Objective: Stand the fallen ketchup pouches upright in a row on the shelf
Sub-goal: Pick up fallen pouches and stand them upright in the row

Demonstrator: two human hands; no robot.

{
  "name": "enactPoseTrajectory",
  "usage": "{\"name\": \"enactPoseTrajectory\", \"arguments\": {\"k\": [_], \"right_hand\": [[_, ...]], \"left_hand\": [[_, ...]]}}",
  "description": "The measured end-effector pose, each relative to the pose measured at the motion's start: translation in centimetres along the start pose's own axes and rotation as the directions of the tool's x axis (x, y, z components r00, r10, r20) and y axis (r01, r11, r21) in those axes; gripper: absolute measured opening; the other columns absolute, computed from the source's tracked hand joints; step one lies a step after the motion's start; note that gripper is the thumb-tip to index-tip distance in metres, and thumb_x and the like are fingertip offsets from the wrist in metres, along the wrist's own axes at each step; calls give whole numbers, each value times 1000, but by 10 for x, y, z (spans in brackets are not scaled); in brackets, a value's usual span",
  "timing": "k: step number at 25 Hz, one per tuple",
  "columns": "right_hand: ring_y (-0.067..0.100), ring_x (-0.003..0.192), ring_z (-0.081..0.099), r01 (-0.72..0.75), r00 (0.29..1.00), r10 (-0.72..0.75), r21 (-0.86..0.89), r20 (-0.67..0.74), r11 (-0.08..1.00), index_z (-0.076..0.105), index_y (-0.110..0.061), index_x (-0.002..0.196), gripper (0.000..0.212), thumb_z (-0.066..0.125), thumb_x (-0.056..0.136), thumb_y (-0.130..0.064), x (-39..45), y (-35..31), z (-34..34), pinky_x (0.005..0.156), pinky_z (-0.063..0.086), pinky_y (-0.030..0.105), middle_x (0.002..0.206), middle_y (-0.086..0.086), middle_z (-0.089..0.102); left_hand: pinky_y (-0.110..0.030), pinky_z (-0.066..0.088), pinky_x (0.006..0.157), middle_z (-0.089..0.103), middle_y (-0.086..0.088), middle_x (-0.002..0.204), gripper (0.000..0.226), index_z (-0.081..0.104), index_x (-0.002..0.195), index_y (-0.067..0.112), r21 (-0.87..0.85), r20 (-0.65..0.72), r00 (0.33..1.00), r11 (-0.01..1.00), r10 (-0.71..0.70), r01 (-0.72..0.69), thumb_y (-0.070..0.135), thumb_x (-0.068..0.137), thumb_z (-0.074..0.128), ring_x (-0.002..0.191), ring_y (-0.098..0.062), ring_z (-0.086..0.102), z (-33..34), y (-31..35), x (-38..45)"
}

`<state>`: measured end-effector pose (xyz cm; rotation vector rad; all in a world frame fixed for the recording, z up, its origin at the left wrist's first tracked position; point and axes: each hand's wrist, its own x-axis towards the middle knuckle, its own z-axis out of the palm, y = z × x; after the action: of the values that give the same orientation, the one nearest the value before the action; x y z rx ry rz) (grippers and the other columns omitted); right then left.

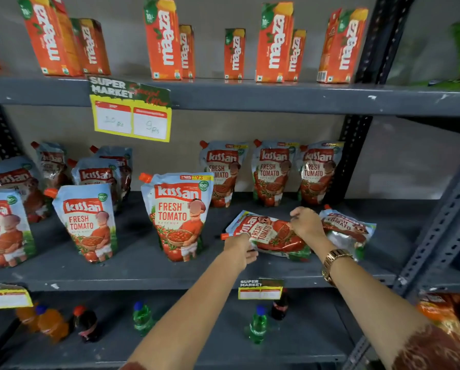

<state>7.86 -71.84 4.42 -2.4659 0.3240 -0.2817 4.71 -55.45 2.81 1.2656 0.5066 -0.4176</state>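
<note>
Both hands gripped one fallen pouch [270,236] on the shelf [143,265]: left hand [239,248] at its spout end, right hand [306,222] at its bottom.

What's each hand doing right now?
Left hand: closed on the spout end of the fallen pouch.
Right hand: gripping the same pouch's upper edge.
</note>
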Motion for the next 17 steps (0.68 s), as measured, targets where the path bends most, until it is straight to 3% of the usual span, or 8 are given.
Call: {"name": "enactPoseTrajectory", "arguments": {"k": [1,3,6,10,12,14,15,17], "right_hand": [[34,119,53,7,997,-2,-65,79,998,55,-2,122,36,53,86,-7,4,5,-2,98,43,35,127,20,59],[33,124,49,34,976,7,-182,216,983,50,-1,127,40,51,90,-17,8,12,-5,101,41,34,134,19,54],[35,115,54,92,966,-18,-277,258,957,58,0,113,33,50,87,-18,12,11,-11,92,46,35,125,20,59],[31,110,59,110,959,-5,-353,285,929,60,-3,110,33,56,82,-21,10,0,-20,86,49,33,116,15,63],[28,94,68,70,931,51,-315,361,947,67,-5,89,25,57,79,-26,10,1,-21,79,53,31,87,11,73],[22,66,72,-47,885,141,-217,444,975,64,-6,63,28,57,80,-27,11,7,-19,59,56,26,48,5,67],[21,58,70,-104,873,172,-170,456,980,62,-6,60,31,58,82,-27,11,10,-17,51,54,23,45,5,65],[23,63,69,-163,884,177,-70,433,984,62,-5,73,25,61,81,-28,10,14,-9,53,56,27,68,10,70]], "left_hand": [[-40,48,93,54,-21,129,45,36,137,1,-13,3,999,998,-55,55,20,97,42,108,-35,59,9,-3,0],[-41,42,102,43,-23,142,53,28,142,2,-40,15,990,989,-141,141,26,96,42,123,-38,51,23,-9,-1],[-43,42,103,41,-27,143,56,24,144,4,-111,-33,994,989,-103,99,24,96,44,125,-38,50,39,-14,4],[-47,45,98,50,-21,136,48,37,136,7,-128,-209,977,992,-43,16,21,92,49,118,-39,54,42,-11,14],[-46,50,95,59,-19,124,44,48,127,2,-87,-290,957,996,2,-28,19,87,57,110,-37,59,36,-10,25],[-42,52,93,64,-16,111,41,55,116,-4,-3,-340,939,998,55,-60,16,83,65,104,-35,62,29,-12,35],[-41,53,92,65,-18,111,39,57,113,-5,38,-348,935,997,70,-60,16,81,67,103,-35,63,28,-12,37],[-42,54,91,65,-20,113,40,59,109,-5,115,-359,929,992,93,-55,13,77,72,102,-35,64,25,-13,41]]}}
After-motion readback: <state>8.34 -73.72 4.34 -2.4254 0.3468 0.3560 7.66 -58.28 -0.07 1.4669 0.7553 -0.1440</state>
